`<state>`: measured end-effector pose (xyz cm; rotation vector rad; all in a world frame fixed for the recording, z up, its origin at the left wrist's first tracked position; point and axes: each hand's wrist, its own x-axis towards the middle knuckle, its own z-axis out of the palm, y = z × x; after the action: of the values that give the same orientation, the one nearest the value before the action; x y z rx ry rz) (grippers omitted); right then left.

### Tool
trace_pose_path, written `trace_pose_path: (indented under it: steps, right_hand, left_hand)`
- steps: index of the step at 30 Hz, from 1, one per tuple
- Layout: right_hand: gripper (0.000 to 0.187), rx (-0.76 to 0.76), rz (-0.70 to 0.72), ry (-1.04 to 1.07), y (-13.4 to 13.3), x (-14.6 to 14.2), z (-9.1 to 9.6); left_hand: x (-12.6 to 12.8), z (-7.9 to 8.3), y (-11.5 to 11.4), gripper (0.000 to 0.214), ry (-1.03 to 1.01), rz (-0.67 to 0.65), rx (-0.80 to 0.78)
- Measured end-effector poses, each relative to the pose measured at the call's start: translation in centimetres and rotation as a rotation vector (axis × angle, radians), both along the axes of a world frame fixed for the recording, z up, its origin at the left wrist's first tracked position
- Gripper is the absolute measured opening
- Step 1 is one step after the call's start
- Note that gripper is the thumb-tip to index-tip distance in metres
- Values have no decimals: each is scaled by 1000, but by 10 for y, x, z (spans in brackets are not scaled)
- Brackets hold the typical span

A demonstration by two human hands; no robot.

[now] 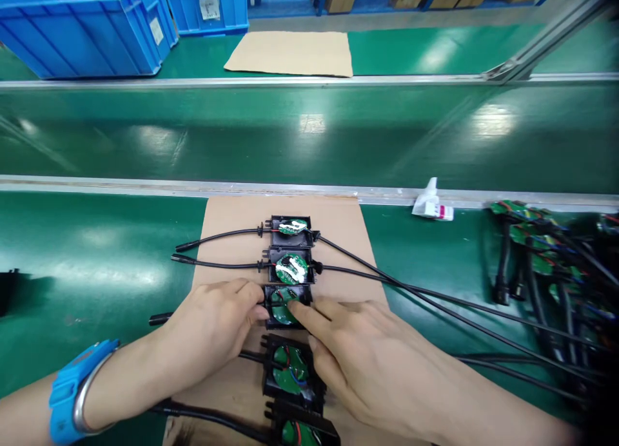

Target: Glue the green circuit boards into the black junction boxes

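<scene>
A row of several small black housings with green circuit boards lies on a brown cardboard sheet (338, 240), each with black cables running out left and right. My left hand (217, 323) has its fingers curled against the left side of the third housing (285, 301), gripping it. My right hand (358, 356) presses a finger onto that housing's green board from the right, the other fingers partly folded. The two farther housings (290, 230) (291, 267) carry white paste on their boards. Two nearer housings (290, 372) sit partly under my hands.
A pile of cabled green boards (536, 252) lies at the right. A white tube (430, 204) rests by the metal rail (97, 185). Beyond runs a green conveyor belt, with blue crates (87, 27) and another cardboard sheet (294, 53) behind. My left wrist wears a blue band.
</scene>
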<state>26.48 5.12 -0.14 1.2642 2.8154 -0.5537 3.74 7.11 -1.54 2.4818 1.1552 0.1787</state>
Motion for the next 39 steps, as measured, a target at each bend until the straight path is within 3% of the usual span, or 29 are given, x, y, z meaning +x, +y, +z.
trace_pose_path:
  steps: [6, 10, 15, 19, 21, 26, 30, 34, 36, 39]
  right_hand:
    - [24, 90, 10, -27, -5, -8, -10]
    - [23, 93, 32, -36, -6, -13, -10]
    - [14, 85, 20, 9, -3, -14, -9]
    - [10, 103, -8, 46, -4, -13, -9]
    - [12, 151, -29, 66, -6, -14, -11]
    - [17, 174, -33, 98, -10, -15, -16]
    - [19, -75, -119, 108, -5, -9, -10]
    - [26, -354, -173, 143, 0, 3, -1]
    - [33, -396, -214, 160, -1, 8, 2]
    - [23, -372, -249, 159, -6, 11, 4]
  left_hand:
    - [-4, 0, 2, 17, -46, -3, -55]
    - [-4, -2, -1, 22, -27, -49, 41]
    - [9, -4, -14, 25, 355, -180, 307]
    - [18, 0, -21, 23, 612, -224, 419]
    - [16, 3, -22, 24, 556, -196, 434]
    - [9, -4, -29, 49, 304, -152, 470]
    - [10, -14, -30, 47, 318, -184, 458]
    - [9, -8, -22, 48, 216, -150, 326]
    - [8, -3, -19, 45, 117, -106, 309]
    - [12, -1, -16, 32, -42, -157, 283]
